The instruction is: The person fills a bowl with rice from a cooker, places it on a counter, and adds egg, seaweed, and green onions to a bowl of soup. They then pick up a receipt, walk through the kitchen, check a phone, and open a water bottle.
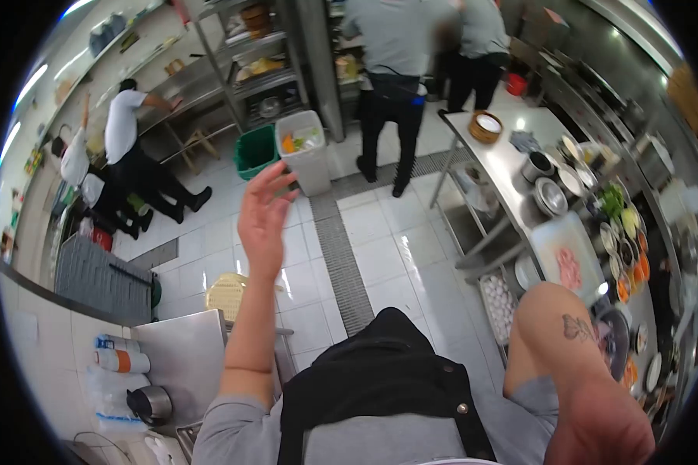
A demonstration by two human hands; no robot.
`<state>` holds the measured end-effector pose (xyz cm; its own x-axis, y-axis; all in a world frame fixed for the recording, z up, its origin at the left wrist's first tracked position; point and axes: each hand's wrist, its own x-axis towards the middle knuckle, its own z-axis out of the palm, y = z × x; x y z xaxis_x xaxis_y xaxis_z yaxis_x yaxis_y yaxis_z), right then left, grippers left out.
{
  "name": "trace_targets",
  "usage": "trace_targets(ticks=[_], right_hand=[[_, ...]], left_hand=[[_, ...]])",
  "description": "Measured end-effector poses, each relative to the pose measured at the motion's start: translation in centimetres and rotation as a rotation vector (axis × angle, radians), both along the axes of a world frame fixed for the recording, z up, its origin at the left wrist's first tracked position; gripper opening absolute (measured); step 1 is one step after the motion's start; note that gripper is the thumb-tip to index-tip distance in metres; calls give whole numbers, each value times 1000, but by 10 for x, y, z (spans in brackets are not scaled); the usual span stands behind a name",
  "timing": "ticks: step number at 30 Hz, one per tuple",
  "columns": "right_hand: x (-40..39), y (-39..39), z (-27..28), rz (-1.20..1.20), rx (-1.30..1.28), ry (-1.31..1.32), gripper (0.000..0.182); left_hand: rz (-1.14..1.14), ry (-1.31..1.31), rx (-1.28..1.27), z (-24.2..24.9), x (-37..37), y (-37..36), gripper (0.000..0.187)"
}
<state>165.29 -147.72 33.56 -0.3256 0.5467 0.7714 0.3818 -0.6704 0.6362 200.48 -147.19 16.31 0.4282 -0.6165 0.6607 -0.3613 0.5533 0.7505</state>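
Observation:
My left hand is raised in front of me at the left of centre, with fingers apart and slightly curled. It holds nothing and is above the tiled floor, below a grey bin. My right arm is sharply bent, its tattooed forearm folded back toward the camera. My right hand is very close to the lens at the lower right. Its fingers are hidden, so what it touches or holds does not show. I wear a black apron over a grey shirt.
At right, a steel counter bears bowls, pots and a tray with pink meat. A green bin stands beside the grey one. Several people work further off. Near my left arm are a steel table, a kettle and a yellow stool.

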Motion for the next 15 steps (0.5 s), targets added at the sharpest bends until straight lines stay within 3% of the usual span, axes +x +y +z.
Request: trace_targets(ticks=[1, 3, 4, 5, 6, 8, 11, 14, 15], right_hand=[[16, -10, 3, 71, -55, 40, 14], [41, -29, 2, 201, -115, 87, 11], [52, -44, 0, 393, -168, 390, 25], [63, -59, -3, 600, -176, 681, 40], [79, -72, -2, 710, -163, 783, 41], [120, -106, 4, 977, -128, 851, 41], [192, -160, 8, 1412, -53, 926, 43], [264, -217, -14, 1864, 57, 942, 46], [291, -232, -25, 1973, 82, 948, 47]], left_hand=[[-126, -143, -229, 38, -12, -4, 48], [-331, -191, -510, 74, -33, 7, 60], [-451, -224, -637, 92, -44, 13, 66], [-490, -37, -704, 96, -56, 25, 58], [-523, 144, -784, 101, -68, 38, 50], [-348, 444, -749, 95, -74, 35, 29], [-447, 245, -1148, 93, -38, -21, 30], [-83, 452, -838, 98, -20, -30, 24], [-28, 132, -856, 82, 12, -44, 38]])
